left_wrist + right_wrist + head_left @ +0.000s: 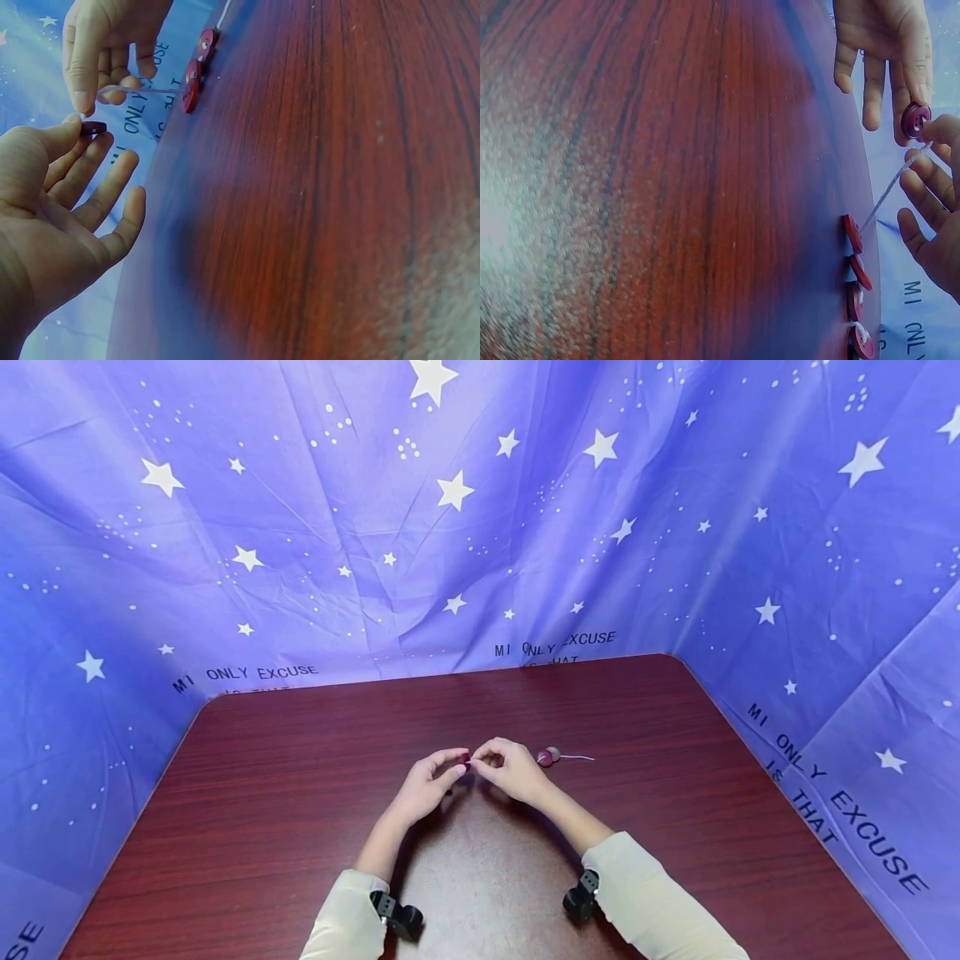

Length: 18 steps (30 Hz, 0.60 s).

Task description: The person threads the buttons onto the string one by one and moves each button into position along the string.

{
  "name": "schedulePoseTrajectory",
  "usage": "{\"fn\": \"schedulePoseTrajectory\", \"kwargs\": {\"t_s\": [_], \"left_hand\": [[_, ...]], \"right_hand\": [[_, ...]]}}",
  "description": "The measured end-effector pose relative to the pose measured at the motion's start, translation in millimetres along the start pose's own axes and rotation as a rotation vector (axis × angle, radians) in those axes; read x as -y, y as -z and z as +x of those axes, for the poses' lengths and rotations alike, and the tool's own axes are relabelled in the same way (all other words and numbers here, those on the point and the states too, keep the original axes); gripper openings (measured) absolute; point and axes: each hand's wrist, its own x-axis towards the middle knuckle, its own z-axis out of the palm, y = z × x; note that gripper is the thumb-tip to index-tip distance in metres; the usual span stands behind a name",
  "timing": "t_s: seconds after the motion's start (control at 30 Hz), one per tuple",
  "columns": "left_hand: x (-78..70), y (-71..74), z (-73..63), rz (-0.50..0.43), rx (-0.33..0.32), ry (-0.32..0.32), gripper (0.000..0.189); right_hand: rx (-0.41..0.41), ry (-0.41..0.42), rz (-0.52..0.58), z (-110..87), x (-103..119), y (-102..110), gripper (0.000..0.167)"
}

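Note:
Between thumb and fingertips my left hand (424, 790) pinches a dark red round button (916, 122) with holes, held above the table. My right hand (517, 774) meets it there, pinching a white string (889, 193) close to the button's face. Whether the string passes through a hole is hidden by the fingertips. From the right hand the string slants down to several red buttons (854, 232) strung in a row on the table. In the head view these strung buttons (546, 759) lie just right of the right hand, and a white string tail (577, 757) stretches beyond them.
The dark red wood-grain table (300, 793) has rounded far corners. Blue-purple cloth (375, 527) with white stars and printed words hangs behind it and at both sides. A small black camera (405, 920) sits on each sleeved wrist.

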Motion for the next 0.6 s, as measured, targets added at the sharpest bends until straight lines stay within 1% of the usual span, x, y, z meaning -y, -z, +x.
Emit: {"fn": "schedulePoseTrajectory", "kwargs": {"t_s": [0.6], "left_hand": [[0.4,-1.0,0.8,0.011,-0.004,-0.017,0.033]], "right_hand": [[-0.003,0.001,0.01,1.0,-0.6,-0.1,0.004]]}}
